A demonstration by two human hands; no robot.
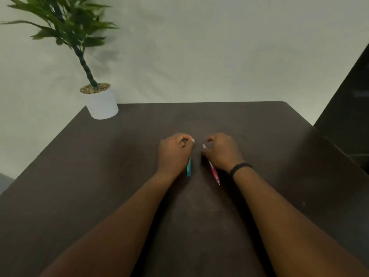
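Observation:
My left hand (174, 153) is curled over a slim teal object (188, 167), whose lower end sticks out below the palm toward me. My right hand (220, 151) grips a slim pink object (214, 172); its tip shows above the thumb and its other end pokes out below the wrist side. Both hands sit close together near the middle of the dark brown table (119, 176), a small gap between them. Most of each object is hidden inside the fingers. A black band (240, 168) circles my right wrist.
A potted green plant in a white pot (102, 103) stands at the table's far left corner. A pale wall lies behind. A dark piece of furniture (351, 108) stands off the table's right edge.

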